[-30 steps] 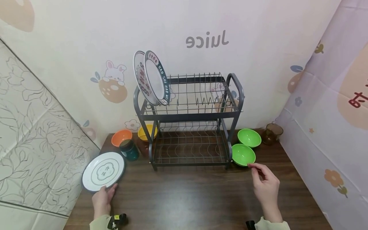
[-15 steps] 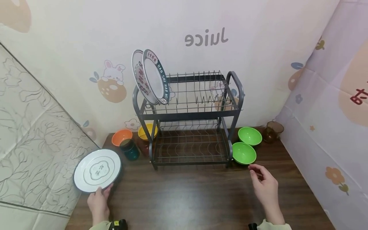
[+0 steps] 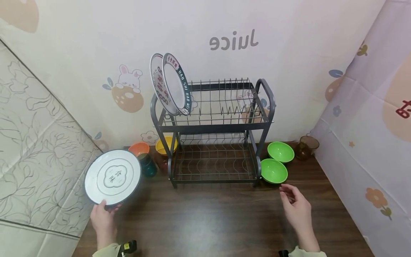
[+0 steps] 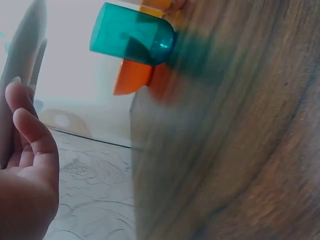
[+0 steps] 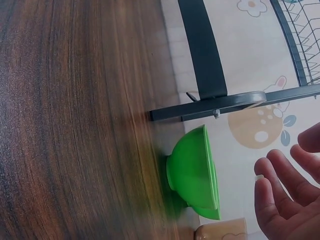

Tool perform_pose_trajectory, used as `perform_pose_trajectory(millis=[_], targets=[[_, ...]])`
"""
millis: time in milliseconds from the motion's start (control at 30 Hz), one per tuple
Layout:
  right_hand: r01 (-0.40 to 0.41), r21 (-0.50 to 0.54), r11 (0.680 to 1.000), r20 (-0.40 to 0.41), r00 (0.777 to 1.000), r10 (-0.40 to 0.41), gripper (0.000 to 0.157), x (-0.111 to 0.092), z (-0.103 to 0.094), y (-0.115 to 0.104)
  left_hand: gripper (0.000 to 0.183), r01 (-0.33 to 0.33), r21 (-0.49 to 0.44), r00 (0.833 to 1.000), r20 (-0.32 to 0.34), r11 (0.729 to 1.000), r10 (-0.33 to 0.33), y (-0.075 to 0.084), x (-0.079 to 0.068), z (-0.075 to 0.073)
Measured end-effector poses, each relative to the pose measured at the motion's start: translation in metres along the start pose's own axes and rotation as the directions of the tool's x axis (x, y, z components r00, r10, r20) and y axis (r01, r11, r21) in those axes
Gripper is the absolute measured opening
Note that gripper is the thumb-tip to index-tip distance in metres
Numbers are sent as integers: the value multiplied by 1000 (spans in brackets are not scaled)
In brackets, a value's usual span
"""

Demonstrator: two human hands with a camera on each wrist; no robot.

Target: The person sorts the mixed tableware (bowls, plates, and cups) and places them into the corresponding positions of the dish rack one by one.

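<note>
My left hand [image 3: 103,222] grips the near rim of a white plate [image 3: 96,176] with a dark edge and a flower-shaped mark, thumb on top and fingers beneath. The plate is tilted and held above the table; in the left wrist view it appears nearly edge-on. Beyond it are a teal cup [image 4: 127,35] and an orange bowl [image 4: 132,77], partly hidden by the plate in the head view. My right hand [image 3: 298,212] hovers with loosely bent fingers and holds nothing. The nearer of two green bowls [image 3: 274,171] lies just beyond its fingertips, apart from them.
A black two-tier dish rack [image 3: 212,126] stands at the back centre, with two patterned plates [image 3: 176,85] leaning at its upper left. A yellow bowl [image 3: 165,145] sits by its left side. A brown glass cup [image 3: 306,147] stands at the right back corner, near the cloth-covered walls.
My left hand has lifted the plate higher from the table, first moving it left and then tilting it up over the orange bowl. My right hand has barely moved.
</note>
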State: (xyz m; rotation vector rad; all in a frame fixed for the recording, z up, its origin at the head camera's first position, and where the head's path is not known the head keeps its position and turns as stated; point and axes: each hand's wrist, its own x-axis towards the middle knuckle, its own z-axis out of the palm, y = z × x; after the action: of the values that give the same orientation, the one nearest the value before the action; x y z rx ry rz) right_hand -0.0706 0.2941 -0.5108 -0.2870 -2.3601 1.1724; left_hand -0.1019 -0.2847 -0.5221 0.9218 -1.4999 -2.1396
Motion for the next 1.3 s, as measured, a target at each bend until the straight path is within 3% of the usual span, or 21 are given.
perform_pose_trajectory(millis=[200, 467, 667, 833, 1000, 1300], targets=[[7, -17, 1000, 26, 1000, -6, 21, 1, 3, -1, 51, -49, 254, 998, 57, 966, 35, 4, -3, 6], [47, -27, 999, 98, 994, -45, 20, -1, 17, -7, 65, -162, 456, 984, 144, 875, 107, 10, -14, 20], [103, 41, 994, 178, 978, -108, 21, -9, 36, -20, 63, -237, 490, 967, 205, 839, 154, 16, -22, 35], [116, 84, 990, 225, 965, -132, 21, -17, 50, -28, 56, -280, 489, 949, 271, 826, 161, 12, -27, 51], [137, 106, 985, 260, 952, -160, 22, -23, 60, -31, 53, -287, 505, 927, 359, 814, 104, -2, -36, 68], [115, 129, 985, 274, 950, -147, 25, -30, 64, -34, 48, -320, 509, 858, 514, 800, 16, -40, -54, 92]])
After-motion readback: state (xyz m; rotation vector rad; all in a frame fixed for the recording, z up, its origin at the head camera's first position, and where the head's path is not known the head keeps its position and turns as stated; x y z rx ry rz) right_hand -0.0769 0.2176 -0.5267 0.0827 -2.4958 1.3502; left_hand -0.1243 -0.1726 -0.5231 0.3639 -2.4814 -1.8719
